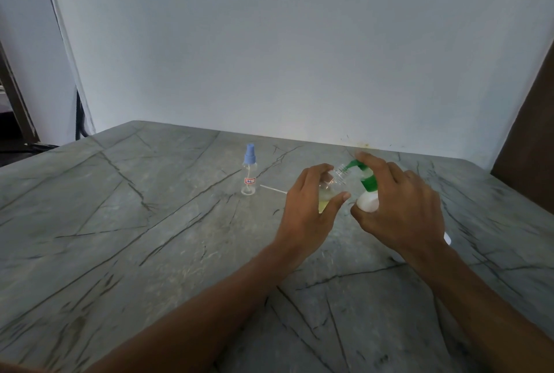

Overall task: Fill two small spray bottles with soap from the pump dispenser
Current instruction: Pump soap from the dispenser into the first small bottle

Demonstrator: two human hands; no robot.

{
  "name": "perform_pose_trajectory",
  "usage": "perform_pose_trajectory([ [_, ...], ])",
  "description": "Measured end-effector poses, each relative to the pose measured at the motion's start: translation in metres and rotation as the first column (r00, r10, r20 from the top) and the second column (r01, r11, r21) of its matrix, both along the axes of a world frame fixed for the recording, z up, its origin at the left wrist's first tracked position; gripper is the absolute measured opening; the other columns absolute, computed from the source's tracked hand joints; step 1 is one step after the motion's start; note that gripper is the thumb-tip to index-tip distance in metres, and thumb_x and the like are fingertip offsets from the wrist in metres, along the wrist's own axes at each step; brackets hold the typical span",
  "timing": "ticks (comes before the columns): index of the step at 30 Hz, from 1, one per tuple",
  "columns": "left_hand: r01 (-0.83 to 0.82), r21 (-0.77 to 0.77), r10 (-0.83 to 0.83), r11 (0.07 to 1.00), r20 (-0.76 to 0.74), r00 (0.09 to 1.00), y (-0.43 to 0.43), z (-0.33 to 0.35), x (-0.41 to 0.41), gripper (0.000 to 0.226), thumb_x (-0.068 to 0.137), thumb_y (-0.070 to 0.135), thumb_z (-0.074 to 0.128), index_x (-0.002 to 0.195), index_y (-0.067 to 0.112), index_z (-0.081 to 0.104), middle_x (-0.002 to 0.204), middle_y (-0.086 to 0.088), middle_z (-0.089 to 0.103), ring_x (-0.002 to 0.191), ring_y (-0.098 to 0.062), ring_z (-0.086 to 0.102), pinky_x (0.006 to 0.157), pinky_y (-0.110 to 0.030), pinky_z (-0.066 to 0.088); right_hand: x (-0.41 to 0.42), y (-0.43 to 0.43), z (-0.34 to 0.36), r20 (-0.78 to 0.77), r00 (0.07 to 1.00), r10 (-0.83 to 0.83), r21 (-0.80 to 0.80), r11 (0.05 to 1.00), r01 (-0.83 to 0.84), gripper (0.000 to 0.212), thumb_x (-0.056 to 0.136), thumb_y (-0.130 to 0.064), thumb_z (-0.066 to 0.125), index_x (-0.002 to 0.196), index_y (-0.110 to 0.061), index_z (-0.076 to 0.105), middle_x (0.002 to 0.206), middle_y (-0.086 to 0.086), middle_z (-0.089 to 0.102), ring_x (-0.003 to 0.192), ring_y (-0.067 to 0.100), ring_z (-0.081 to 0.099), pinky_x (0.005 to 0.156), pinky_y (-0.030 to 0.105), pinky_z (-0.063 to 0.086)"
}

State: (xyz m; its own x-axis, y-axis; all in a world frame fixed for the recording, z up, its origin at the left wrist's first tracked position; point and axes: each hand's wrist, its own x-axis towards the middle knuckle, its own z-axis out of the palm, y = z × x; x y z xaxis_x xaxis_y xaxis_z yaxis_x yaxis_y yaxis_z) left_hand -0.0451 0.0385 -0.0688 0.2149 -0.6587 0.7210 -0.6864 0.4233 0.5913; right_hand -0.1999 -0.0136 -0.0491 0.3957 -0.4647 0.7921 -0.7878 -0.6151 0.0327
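Soap is going into the first of the two bottles. In the head view, the only one here, the left hand (308, 201) holds the open bottle (334, 183) tilted, fingers and thumb curled round its clear body. The threaded mouth is bare and turned toward the dispenser (368, 203). The right hand (398, 201) wraps the dispenser's white body, with the forefinger laid over the green pump (367, 179). The spout tip sits right at the bottle's mouth; whether it reaches inside I cannot tell. Both are held near each other above the table (150, 237), right of centre. A little yellowish liquid (323, 204) shows low in the open bottle, so I judge filling is under way but far from done.

The capped bottle (249, 173) stands upright well to the left of the hands, blue sprayer on and apparently empty. A thin white tube (272, 189) lies on the table between it and the left hand. Something white (447, 239) peeps out behind the right wrist; I cannot tell what it is.

The next move calls for more forefinger presses with spout and mouth kept lined up, since the opening is narrow and soap could run down the outside. The second bottle then needs uncapping.
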Motion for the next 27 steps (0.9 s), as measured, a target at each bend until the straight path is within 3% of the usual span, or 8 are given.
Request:
perform_pose_trajectory([
  [5,0.026,0.0,-0.026,1.0,0.015,1.0,0.0011,-0.0035,-0.0027,0.048,0.086,0.032,0.068,0.125,0.011,0.051,0.116,-0.003,0.059,0.099,-0.008,0.053,0.081,-0.006,0.038,0.001,-0.0016,0.0003,0.019,1.0,0.012,0.009,1.0,-0.012,0.086,0.056,-0.045,0.089,0.128,-0.015,0.053,0.106,0.014,0.069,0.082,0.036,0.066,0.068,0.045,0.055],
  [9,0.023,0.007,-0.023,1.0,0.036,0.999,0.0007,-0.0048,-0.0032,0.047,0.086,0.032,0.068,0.125,0.012,0.051,0.117,-0.002,0.059,0.097,-0.002,0.048,0.079,-0.001,0.036,-0.0002,-0.001,0.0006,0.031,0.999,0.02,-0.014,1.0,-0.02,0.081,0.056,-0.044,0.089,0.123,-0.013,0.058,0.104,0.013,0.07,0.079,0.034,0.066,0.067,0.042,0.054],
  [15,0.018,0.005,-0.018,1.0,0.023,1.0,0.0003,-0.0014,-0.0022,0.048,0.086,0.036,0.066,0.126,0.014,0.049,0.117,0.001,0.058,0.097,-0.001,0.048,0.079,-0.002,0.037,-0.0008,0.0015,-0.0017,0.057,0.998,0.027,-0.025,0.999,-0.026,0.088,0.059,-0.044,0.086,0.133,-0.022,0.045,0.104,0.011,0.069,0.08,0.031,0.063,0.063,0.038,0.054],
  [20,-0.007,-0.002,0.007,1.0,0.013,1.0,0.0,0.0006,0.0004,0.047,0.087,0.034,0.066,0.126,0.015,0.049,0.116,0.002,0.057,0.097,0.0,0.047,0.08,-0.003,0.037,-0.0013,0.0009,0.0007,0.009,1.0,0.019,-0.028,0.999,-0.019,0.097,0.064,-0.046,0.08,0.148,-0.027,0.034,0.096,0.005,0.069,0.067,0.023,0.059,0.056,0.029,0.049],
  [27,0.0,0.013,0.0,1.0,0.004,1.0,0.0006,0.001,-0.0005,0.048,0.087,0.035,0.065,0.127,0.016,0.048,0.118,0.002,0.057,0.099,-0.001,0.048,0.08,-0.002,0.036,-0.0018,-0.0003,-0.0004,0.003,1.0,-0.004,-0.019,1.0,0.004,0.091,0.065,-0.048,0.079,0.143,-0.025,0.039,0.099,0.007,0.068,0.071,0.027,0.062,0.058,0.033,0.052],
])
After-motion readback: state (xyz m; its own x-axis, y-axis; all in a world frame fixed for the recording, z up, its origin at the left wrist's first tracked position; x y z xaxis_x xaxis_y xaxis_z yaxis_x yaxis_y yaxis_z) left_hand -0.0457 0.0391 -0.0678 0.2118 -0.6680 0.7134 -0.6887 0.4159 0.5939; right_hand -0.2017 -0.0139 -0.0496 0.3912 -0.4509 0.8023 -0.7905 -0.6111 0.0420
